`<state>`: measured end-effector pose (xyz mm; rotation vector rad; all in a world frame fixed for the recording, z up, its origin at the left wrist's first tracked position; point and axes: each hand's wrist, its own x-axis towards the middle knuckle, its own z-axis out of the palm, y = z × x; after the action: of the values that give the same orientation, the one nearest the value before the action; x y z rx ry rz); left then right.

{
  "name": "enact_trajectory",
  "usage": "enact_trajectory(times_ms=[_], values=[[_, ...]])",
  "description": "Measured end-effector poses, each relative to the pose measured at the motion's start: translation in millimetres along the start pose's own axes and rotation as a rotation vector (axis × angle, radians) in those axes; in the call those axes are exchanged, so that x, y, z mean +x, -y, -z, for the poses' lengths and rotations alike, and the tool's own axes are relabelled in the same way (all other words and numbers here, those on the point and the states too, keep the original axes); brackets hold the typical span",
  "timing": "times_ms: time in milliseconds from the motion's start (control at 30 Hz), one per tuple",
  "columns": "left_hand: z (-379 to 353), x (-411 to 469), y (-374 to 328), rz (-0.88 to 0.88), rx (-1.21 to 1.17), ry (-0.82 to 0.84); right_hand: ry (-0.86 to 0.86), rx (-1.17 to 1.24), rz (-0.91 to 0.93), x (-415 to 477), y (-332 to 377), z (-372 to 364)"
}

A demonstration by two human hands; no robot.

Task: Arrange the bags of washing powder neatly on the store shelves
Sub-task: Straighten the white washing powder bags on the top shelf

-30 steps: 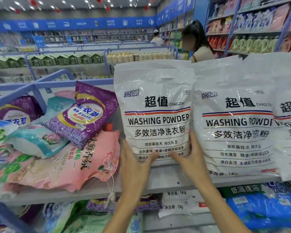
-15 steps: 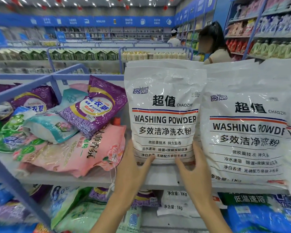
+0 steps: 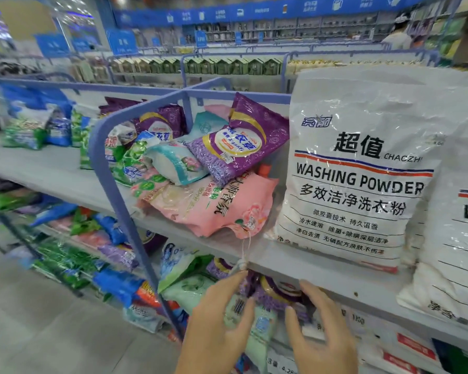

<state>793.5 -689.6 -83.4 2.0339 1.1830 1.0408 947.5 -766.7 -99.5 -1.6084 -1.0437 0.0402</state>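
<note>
A large white washing powder bag [image 3: 354,168] stands upright on the grey shelf [image 3: 322,273], with another white bag [image 3: 459,220] to its right. Left of them lies a loose heap: a purple bag [image 3: 241,139], a teal bag [image 3: 173,160] and a pink bag [image 3: 211,209]. My left hand [image 3: 216,322] and my right hand [image 3: 322,327] hang below the shelf edge, fingers spread and relaxed, holding nothing. They are in front of the bags on the lower shelf, near a purple bag [image 3: 270,292] there.
A blue metal divider rail [image 3: 106,171] curves down in front of the heap. More green and blue bags [image 3: 38,128] sit on the shelf to the left. A tag on a string [image 3: 241,265] dangles from the pink bag. The aisle floor [image 3: 38,319] lies at lower left.
Both hands have let go of the bottom of the upright white bag and dropped below the shelf edge. The view has swung left and down.
</note>
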Motion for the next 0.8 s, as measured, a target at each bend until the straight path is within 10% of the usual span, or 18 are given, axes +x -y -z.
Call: enact_trajectory(times_ms=[800], values=[[276.5, -14.8, 207.1, 0.182, 0.022, -0.06, 0.506, -0.126, -0.191, -84.9, 163.0, -234.5]])
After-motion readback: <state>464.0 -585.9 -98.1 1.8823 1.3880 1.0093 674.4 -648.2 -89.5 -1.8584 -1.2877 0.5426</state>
